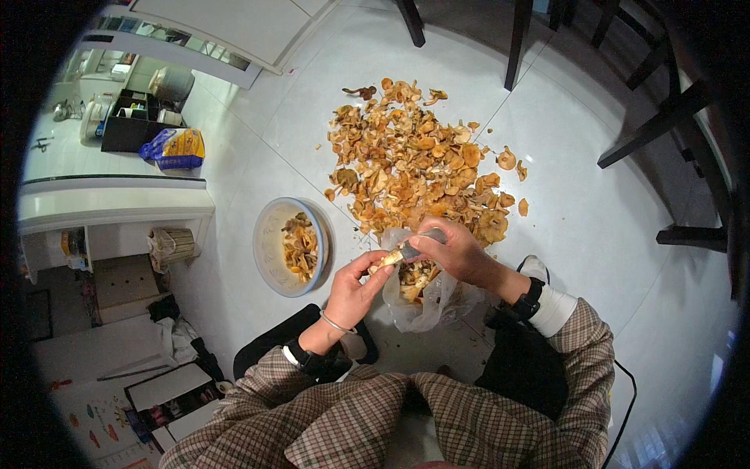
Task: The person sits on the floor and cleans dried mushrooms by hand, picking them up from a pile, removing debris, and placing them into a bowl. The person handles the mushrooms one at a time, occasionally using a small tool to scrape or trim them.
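My left hand (355, 288) pinches a small pale-yellow mushroom (391, 258) between thumb and fingers. In my right hand (460, 252) is a small grey knife-like tool (410, 251), its end against the mushroom; the grip hides part of it. Right below both hands, a clear plastic bag (410, 316) gapes on the floor with mushroom pieces (417, 281) inside. Beyond it spreads a large heap of orange-brown mushrooms (410, 158) on the tiles. To the left, a blue-rimmed bowl (321, 234) contains more mushrooms (302, 249).
Dark wooden chair legs (518, 47) stand at the far right. Along the left are a white shelf unit (117, 205), a black organizer box (129, 140) and a blue-and-yellow package (176, 149). A black cable (630, 404) curves beside my right arm. My shoe (533, 268) rests near the bag.
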`<state>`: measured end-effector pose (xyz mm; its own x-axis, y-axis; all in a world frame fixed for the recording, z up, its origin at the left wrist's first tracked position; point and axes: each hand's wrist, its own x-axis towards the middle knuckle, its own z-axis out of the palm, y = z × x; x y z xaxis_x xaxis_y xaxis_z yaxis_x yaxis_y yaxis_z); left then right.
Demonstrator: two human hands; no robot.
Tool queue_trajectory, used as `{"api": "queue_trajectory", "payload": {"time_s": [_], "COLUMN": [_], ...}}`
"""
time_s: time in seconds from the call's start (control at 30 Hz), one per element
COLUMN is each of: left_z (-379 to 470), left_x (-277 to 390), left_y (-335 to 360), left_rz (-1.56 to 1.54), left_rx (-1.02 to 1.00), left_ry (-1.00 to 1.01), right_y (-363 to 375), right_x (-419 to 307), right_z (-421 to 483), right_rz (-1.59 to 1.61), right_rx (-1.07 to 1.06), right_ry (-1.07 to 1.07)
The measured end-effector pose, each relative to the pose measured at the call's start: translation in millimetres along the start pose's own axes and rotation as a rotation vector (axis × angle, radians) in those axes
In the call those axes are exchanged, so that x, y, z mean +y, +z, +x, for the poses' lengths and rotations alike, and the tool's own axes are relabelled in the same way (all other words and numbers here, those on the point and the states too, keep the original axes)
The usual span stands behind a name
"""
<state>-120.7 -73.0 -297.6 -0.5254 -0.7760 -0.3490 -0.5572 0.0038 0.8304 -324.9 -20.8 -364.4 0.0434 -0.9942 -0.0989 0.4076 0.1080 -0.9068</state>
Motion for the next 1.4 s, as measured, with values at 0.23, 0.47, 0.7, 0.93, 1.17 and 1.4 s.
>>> {"api": "queue_trajectory", "payload": {"time_s": [0.23,0.47,0.7,0.93,1.17,1.4], "left_z": [4,2,4,-1,5,4], "left_x": [11,12,-1,-2,-3,-1], "left_y": [-6,-6,-4,0,-9,-17], "left_rz": [0.516,0.638,-0.318,-0.783,-0.795,-0.959], "left_rx": [0.089,0.075,-0.11,-0.239,-0.363,-0.453], "left_ry": [0.356,0.5,-0.146,-0.41,-0.357,-0.394], "right_y": [2,-1,2,13,9,1], "right_x": [-5,-8,-8,-13,-2,5], "right_z": [2,-2,-2,-5,-5,-4], "right_rz": [-0.282,0.203,-0.167,-0.679,0.283,0.613], "right_rx": [-0.045,-0.071,-0.071,-0.053,-0.037,-0.014], "right_ry": [-0.266,0.158,-0.104,-0.556,0.162,0.258]}}
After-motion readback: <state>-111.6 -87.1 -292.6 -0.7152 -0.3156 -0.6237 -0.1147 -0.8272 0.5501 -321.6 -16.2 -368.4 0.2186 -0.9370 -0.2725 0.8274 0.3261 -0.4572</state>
